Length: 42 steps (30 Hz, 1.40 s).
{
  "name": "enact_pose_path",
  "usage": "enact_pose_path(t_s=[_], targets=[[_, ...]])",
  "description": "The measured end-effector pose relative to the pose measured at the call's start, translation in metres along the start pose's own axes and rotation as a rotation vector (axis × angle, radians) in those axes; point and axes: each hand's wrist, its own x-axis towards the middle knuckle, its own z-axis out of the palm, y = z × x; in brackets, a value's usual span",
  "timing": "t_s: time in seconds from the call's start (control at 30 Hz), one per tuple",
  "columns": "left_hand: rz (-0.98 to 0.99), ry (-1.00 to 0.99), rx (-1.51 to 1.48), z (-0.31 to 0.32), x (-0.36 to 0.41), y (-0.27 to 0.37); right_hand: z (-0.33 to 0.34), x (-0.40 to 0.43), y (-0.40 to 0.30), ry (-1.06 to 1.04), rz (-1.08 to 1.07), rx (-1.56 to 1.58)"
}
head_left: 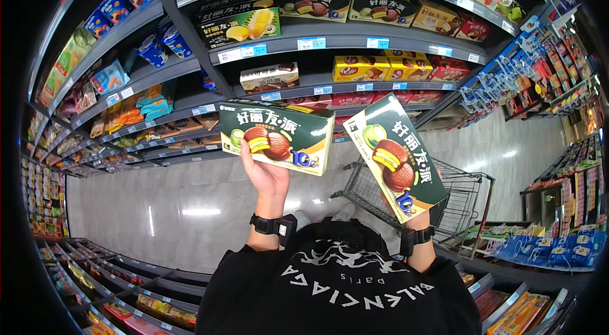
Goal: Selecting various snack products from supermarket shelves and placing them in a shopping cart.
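My left hand (267,177) grips a green and cream carton of chocolate-coated pies (309,137) from below, with the thumb on its front panel. That carton is held nearly level, its printed front facing me. A second carton with like artwork (426,147) is in my right hand (419,221), tilted steeply with its lower end near the wrist. Most of my right hand is hidden behind it. The two cartons are held apart, in front of a grey store shelf unit (333,30). Both wrists wear black straps.
Similar dark green cartons (311,6) stand on an upper shelf. Below are a white carton (270,76) and yellow cartons (360,69). A wire shopping cart (459,187) stands on the grey floor (190,197) to the right, partly behind the right carton. More shelving (157,282) lies behind me.
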Motion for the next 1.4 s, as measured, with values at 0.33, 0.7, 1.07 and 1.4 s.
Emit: enact_pose_path(t_s=[0.33,0.7,1.07,1.4], targets=[[0.161,0.003,0.150,0.002,0.007,0.000,0.011,-0.002,0.011,0.080,0.058,-0.094],[0.155,0.008,0.136,0.007,0.005,0.003,-0.007,0.013,0.016,-0.099,0.041,0.117],[-0.780,-0.359,-0.916,-0.032,0.013,0.008,-0.037,0.017,0.028,-0.214,0.023,0.273],[-0.837,-0.300,-0.887,-0.040,-0.001,0.008,0.061,0.006,0.032,-0.456,0.103,0.084]])
